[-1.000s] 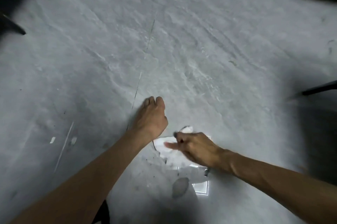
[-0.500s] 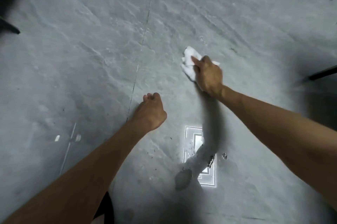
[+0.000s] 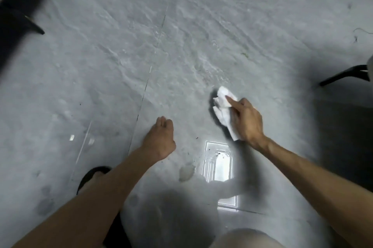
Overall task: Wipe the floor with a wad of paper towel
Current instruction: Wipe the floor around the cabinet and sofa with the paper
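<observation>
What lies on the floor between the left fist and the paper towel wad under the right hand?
Head view: only bare grey floor separates the left hand from the paper towel wad held by the right hand; the dark specks lie nearer the camera.

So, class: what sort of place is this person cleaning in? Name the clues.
Probably an indoor room with furniture, perhaps a dining area. Clues: the grey stone-look tile floor with a grout seam, dark chair legs at the edges, and a ceiling light's glare on the tile.

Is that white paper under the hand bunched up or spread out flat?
Bunched up. The paper towel shows crumpled folds and lumps under the right hand, which presses it on the floor.
</observation>
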A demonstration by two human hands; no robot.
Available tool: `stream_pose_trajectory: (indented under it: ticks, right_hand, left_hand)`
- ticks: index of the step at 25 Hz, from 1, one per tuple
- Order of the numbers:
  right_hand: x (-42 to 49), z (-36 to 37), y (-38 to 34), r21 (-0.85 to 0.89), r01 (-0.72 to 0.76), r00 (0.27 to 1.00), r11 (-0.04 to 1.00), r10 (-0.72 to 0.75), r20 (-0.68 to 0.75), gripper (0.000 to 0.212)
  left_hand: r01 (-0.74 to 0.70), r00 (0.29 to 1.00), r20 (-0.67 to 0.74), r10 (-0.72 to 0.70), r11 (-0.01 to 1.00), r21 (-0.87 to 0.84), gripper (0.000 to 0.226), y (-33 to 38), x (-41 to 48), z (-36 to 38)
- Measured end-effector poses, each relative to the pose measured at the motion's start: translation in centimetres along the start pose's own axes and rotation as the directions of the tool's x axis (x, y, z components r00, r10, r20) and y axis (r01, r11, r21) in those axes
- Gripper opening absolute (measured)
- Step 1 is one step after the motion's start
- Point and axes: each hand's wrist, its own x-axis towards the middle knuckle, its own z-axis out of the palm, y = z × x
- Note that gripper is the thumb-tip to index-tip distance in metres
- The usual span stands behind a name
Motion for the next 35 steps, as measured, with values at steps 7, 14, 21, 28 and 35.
stream_pose_trajectory:
  ticks: [7,14,21,28,35]
  right_hand:
    - [-2.2,1.2,6.0,-0.333,-0.006,0.991,0.943,0.050,0.125,0.050]
    - [-2.2,1.6,3.5,-0.457,-0.061,0.973,0.887,0.155,0.170,0.067]
    - [-3.9,2.5,0.5,-0.452,-0.132,0.976,0.882,0.196,0.097,0.057]
    - [-16.4,9.2,-10.4,-0.339,0.134,0.975,0.931,-0.063,0.212,0.057]
    - [-17.9,0.4,3.2,-0.361,-0.287,0.958,0.887,0.275,-0.085,0.045]
  left_hand:
    - [0.046,0.989,0.139,-0.051,0.998,0.034,0.065,0.7,1.4,0.1]
    - [0.007,0.992,0.129,0.001,0.998,-0.066,0.060,-0.8,1.5,0.2]
    - [-0.126,0.986,0.107,0.130,0.991,-0.044,0.062,-2.8,1.1,0.6]
    - [-0.190,0.971,-0.161,0.178,0.980,-0.056,0.030,-3.7,-1.5,1.5]
    - [-0.378,0.891,-0.267,0.366,0.926,0.006,0.022,-3.2,-6.1,5.9]
